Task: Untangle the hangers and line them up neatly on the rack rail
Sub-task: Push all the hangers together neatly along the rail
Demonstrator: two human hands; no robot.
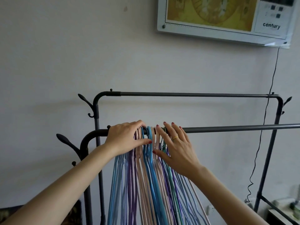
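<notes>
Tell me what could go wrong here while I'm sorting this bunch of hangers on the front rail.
The hangers are packed tight at the front rail's left end, so sliding one may drag its neighbours and re-tangle the hooks. The left hand curls over the rail and hooks, while the right hand lies open against them, so fingers could get pinched between hooks. The long lower loops overlap and may snag.

Soft, dim daylight (edges bowed)

left hand point(125, 138) curled with thumb extended; right hand point(174, 146) flat, fingers spread straight.
</notes>
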